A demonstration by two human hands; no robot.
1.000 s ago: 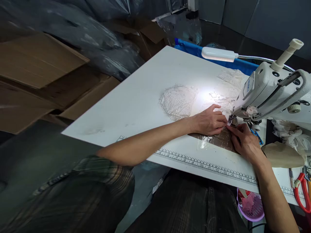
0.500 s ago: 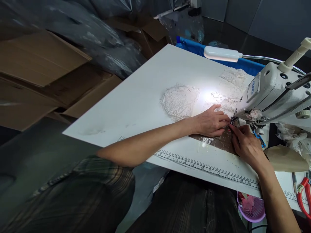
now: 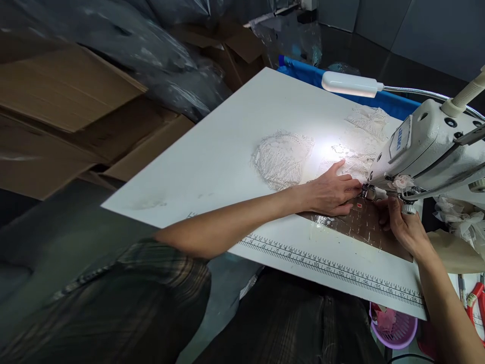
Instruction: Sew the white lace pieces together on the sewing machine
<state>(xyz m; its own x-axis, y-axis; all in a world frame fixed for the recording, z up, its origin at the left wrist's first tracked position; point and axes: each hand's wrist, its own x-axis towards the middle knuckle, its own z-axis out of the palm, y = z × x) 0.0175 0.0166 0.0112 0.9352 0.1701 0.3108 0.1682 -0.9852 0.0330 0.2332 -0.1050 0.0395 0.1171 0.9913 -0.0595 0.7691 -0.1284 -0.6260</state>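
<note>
My left hand [image 3: 335,193] lies with its thumb apart and fingertips on the white lace fabric [image 3: 352,164], close to the presser foot [image 3: 368,192] of a white sewing machine [image 3: 420,141]. Curled in beneath the machine head, my right hand [image 3: 407,230] is to the right of the foot; the head partly covers its fingers, and what they hold cannot be made out. A brown, shiny plate [image 3: 364,227] with a small red mark lies under and between both hands. Left of them, a white lace piece [image 3: 282,159] rests on the table.
A lit lamp [image 3: 350,84] hangs over the white table [image 3: 212,151], which has a printed ruler along its front edge. Pale fabric scraps [image 3: 460,217] and red-handled pliers [image 3: 473,303] are at the right. A purple basket [image 3: 401,331] sits below; cardboard boxes [image 3: 68,86] stand left.
My right hand has moved right, away from the presser foot, to where blue-handled snips showed before; they are now out of sight. My left hand stays on the lace. The view has shifted slightly.
</note>
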